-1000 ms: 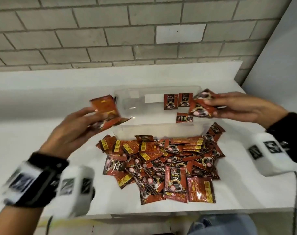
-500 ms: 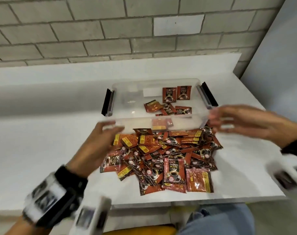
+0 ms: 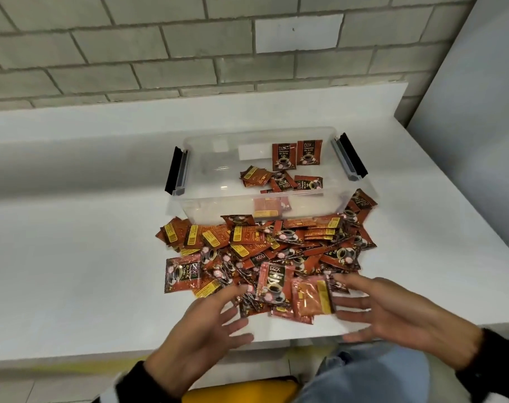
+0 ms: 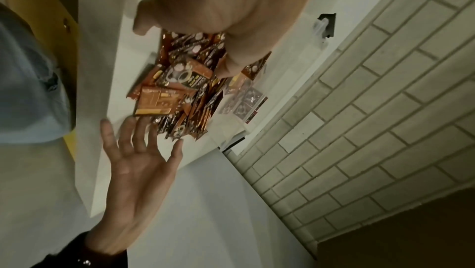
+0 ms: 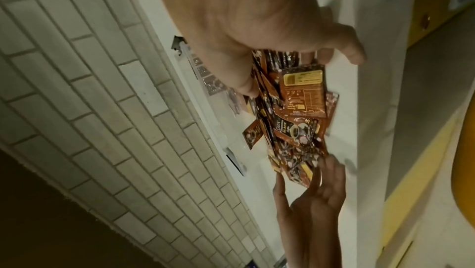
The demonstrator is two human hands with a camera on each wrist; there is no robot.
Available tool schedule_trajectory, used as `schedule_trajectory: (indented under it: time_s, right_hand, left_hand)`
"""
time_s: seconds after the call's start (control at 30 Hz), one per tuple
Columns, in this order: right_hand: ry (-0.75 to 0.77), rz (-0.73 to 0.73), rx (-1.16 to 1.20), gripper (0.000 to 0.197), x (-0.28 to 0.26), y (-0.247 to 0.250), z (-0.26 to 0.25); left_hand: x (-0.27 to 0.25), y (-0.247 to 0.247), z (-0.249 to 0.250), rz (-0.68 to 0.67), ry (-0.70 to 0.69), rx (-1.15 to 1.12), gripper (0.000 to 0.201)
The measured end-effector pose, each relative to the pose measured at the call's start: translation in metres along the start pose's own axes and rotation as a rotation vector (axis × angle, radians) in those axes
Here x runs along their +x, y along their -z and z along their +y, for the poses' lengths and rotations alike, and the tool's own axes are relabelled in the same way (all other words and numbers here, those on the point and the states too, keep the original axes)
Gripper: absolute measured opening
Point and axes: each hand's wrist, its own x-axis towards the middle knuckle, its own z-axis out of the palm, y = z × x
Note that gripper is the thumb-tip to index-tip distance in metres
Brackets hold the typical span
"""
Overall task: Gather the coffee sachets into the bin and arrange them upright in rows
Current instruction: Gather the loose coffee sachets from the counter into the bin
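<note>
Left hand (image 3: 201, 333) is back at the counter's (image 3: 73, 257) front edge, fingers spread, empty — a second ago it held sachets over the bin (image 3: 189, 205). The pile (image 3: 262, 251) lies between bin and front edge; a few sachets sit inside. Right hand (image 3: 398, 315) has dropped too, spread and empty, fingertips at the pile.

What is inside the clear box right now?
Inside the clear box two sachets stand against the far wall, and a few more lie flat on the bottom. The near wall is cloudy, blurring anything right behind it.
</note>
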Motion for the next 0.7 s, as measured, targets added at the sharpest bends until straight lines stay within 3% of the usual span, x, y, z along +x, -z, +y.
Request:
schedule_trajectory:
  time_s: [0.13,0.37,0.53,0.7]
  right_hand:
    - [0.019,-0.027,0.168,0.039,0.014,-0.02,-0.001]
    - [0.1,-0.115,0.164,0.023,0.028,-0.057,-0.001]
    - [0.189,-0.049,0.194,0.049,0.04,-0.066,0.0]
    - [0.162,-0.129,0.246,0.03,0.033,-0.065,-0.01]
  left_hand:
    - [0.015,-0.01,0.0,-0.046,-0.053,-0.099,0.027]
    - [0.03,-0.039,0.003,-0.081,-0.062,-0.19,0.021]
    - [0.03,-0.046,0.005,-0.121,-0.085,-0.27,0.021]
    - [0.025,-0.041,0.01,-0.118,-0.117,-0.268,0.018]
